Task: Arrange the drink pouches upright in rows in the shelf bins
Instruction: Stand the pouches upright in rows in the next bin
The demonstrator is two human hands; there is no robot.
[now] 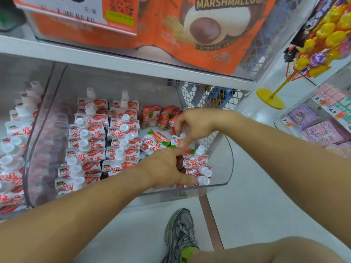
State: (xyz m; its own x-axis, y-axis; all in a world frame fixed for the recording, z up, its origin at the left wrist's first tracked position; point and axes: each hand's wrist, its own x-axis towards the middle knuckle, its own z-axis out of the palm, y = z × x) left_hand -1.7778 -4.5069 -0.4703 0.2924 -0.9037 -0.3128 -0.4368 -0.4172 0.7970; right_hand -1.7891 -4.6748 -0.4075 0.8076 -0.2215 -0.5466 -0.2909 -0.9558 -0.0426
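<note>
Most of the clear plastic bin [227, 158] is sorted by now, I'd say. Toward its left wall, two rows of strawberry drink pouches [106, 141] stand upright, white caps up, running front to back. The right-hand strip of the bin is what's left: a couple of loose pouches [154, 142] lie flat near the middle, and some small red snack packs [159, 116] sit at the back.

Left hand [167, 168] is down at the bin's front right corner, fingers curled round a bunch of front-corner pouches [199, 164], propping them up. Right hand [191, 126] hovers just behind that, fingertips pinching at a pouch top, though I can't tell how firmly.

The neighbouring bin [11, 158] beyond the left wall looks full of upright pouches already.
</note>
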